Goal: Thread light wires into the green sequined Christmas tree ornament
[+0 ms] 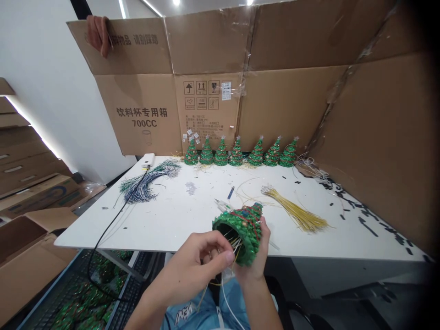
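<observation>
A green Christmas tree ornament [252, 224] with red garland lies tipped on its side, its hollow base facing left toward me. My right hand [256, 256] is closed around its far side and underneath. At the open base, my left hand [206, 256] pinches thin wires [234, 243], white and yellowish, that come out of the hollow. Some wire ends hang down over my lap, one of them a white cable [228, 300]. The inside of the tree is mostly dark, and part of my right hand's fingers is hidden behind it.
Several finished-looking trees [222, 153] stand along the cardboard wall [209, 55]. Bundles of yellow wires [299, 211] and dark-and-white wires [142, 185] lie on the white table [178, 224]. Black tube bits [369, 220] are scattered at right. A crate [74, 270] holds more trees below left.
</observation>
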A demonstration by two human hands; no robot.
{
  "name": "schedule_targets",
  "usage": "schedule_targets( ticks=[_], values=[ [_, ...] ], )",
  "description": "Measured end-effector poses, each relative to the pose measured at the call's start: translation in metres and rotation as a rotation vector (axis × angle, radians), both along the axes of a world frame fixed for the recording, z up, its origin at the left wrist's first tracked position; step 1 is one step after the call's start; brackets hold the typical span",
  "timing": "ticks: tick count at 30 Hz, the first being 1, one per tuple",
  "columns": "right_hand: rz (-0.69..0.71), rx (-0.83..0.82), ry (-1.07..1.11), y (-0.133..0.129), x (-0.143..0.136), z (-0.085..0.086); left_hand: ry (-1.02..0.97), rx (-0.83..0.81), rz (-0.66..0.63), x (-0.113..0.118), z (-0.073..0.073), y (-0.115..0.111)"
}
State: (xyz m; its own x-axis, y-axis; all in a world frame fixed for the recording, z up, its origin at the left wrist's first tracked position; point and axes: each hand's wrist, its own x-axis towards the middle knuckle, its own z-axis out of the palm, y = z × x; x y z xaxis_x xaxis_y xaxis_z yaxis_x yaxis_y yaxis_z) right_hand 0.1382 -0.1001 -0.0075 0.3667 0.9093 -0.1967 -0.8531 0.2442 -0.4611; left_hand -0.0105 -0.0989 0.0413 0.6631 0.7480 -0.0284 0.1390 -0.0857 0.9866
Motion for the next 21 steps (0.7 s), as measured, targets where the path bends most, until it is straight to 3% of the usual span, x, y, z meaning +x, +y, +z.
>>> schedule_targets(
  ticks=[4, 12, 16, 21],
  values=[
    [-0.011, -0.017, -0.008, 0.0032, -0.0003, -0.0029, -0.153, -0.144, -0.053, 0.0005, 0.0025, 0.0031],
    [-0.032, -0.058, -0.077, 0.0057, 0.0012, -0.0084, -0.387, -0.284, -0.039, 0.0076, 0.0018, 0.0053],
    [-0.067, -0.066, -0.04, 0.0061, 0.0024, -0.007, -0.376, -0.31, -0.075, 0.0066, 0.0025, 0.0037],
    [-0.082, -0.025, -0.008, 0.0057, 0.0036, -0.0038, -0.308, -0.225, -0.114, 0.0054, -0.0016, 0.0036]
  ],
)
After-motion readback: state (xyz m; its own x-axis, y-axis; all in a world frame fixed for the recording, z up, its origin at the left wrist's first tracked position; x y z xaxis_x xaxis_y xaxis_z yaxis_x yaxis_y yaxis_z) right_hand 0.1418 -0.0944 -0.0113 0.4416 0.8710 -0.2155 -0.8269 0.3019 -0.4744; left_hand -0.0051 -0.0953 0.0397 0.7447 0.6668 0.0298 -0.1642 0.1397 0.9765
